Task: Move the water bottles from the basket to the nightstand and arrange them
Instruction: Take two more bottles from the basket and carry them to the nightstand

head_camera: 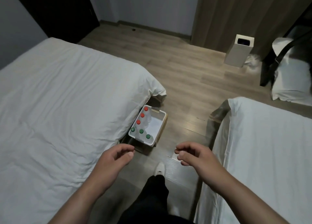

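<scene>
By the bed [59, 97], basket [157, 123] of water bottles [141, 131], labels unreadable; left hand [114, 158], right hand [194, 154] loosely curled, empty

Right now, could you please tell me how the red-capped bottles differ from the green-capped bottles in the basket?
The red-capped bottles have red caps and line the wall of the basket next to the left bed. The green-capped bottles have green caps and line its near wall. Both groups number three and stand upright.

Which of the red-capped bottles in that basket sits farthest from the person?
The clear red-capped bottle in the far corner of the white plastic basket, last in the row along the white bed; the others stand nearer the green-capped bottles.
</scene>
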{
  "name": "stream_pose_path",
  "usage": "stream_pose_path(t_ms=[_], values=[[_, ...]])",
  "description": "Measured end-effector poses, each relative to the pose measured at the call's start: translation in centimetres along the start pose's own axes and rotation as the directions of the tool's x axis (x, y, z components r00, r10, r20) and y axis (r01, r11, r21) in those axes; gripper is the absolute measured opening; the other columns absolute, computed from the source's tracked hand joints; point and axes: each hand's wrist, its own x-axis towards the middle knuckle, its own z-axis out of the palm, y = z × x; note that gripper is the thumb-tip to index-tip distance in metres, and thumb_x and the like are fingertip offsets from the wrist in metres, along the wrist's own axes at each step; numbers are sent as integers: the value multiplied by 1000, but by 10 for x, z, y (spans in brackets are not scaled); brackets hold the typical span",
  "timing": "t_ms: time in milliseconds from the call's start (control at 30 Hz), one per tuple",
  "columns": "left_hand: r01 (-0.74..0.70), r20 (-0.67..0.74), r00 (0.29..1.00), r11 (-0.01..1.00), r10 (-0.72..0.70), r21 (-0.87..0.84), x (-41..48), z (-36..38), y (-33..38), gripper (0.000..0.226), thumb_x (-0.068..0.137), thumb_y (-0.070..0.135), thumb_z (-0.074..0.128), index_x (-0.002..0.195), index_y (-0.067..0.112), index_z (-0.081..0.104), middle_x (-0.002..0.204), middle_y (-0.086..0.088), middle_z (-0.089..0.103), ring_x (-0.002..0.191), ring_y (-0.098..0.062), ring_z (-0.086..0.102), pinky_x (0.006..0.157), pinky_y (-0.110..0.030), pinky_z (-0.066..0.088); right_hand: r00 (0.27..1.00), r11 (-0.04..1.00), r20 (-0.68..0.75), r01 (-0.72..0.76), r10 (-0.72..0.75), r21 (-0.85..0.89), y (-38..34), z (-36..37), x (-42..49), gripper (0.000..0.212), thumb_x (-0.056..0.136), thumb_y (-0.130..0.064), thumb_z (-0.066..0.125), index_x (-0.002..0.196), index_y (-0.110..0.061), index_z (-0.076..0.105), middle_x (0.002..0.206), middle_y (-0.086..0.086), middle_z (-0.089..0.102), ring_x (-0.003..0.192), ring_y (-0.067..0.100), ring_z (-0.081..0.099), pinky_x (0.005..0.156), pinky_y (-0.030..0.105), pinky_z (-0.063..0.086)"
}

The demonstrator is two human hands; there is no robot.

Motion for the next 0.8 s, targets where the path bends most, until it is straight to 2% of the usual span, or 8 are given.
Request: stream_pose_path(t_ms=[200,267,367,467,533,667,800], values=[[37,41,998,999,-37,-1,87,8,29,22,68,33,68,89,33,75,97,-6,75,97,-21,69,95,-41,53,997,999,-60,-44,45,20,-29,-22,67,15,81,-17,68,96,-15,70,93,8,74,94,22,67,77,29,53],[34,92,995,999,-35,15,120,14,47,27,63,39,70,88,30,75,97,-6,75,97,-21,69,94,-40,53,993,998,-107,-48,52,39,-42,-34,85,16,81,-15,69,97,-14,70,94,9,73,96,23,67,77,29,53],[18,186,982,999,-28,52,170,31,75,24,69,30,68,90,22,74,97,-9,74,98,-26,68,90,-40,53,977,997,-207,-38,49,60,-57,-56,104,14,87,-4,64,98,-12,69,99,15,71,92,24,66,79,32,53],[-23,287,958,993,-11,114,208,56,96,19,76,27,70,94,21,73,98,-7,74,97,-24,68,86,-37,53,954,994,-292,-47,73,95,-60,-80,111,15,88,-2,61,99,-9,68,99,15,72,91,24,66,72,22,53],[-30,339,941,991,-15,128,225,76,108,27,71,35,69,95,23,73,98,-6,74,97,-22,68,88,-40,54,935,989,-341,-56,99,134,-58,-94,113,15,88,-3,62,99,-11,69,97,11,73,93,24,67,71,19,54],[-56,414,910,989,-5,136,251,117,128,30,71,31,64,98,19,72,100,-10,73,100,-22,67,94,-39,52,903,980,-405,-71,143,187,-54,-126,121,15,88,-3,61,99,-11,69,96,9,74,95,27,68,72,23,55],[-67,417,909,982,-13,177,279,147,140,29,70,31,64,96,19,71,98,-11,73,94,-20,67,83,-29,54,911,983,-390,-74,136,168,-63,-160,147,15,89,-4,60,98,-13,70,96,8,74,92,23,69,77,29,56]])
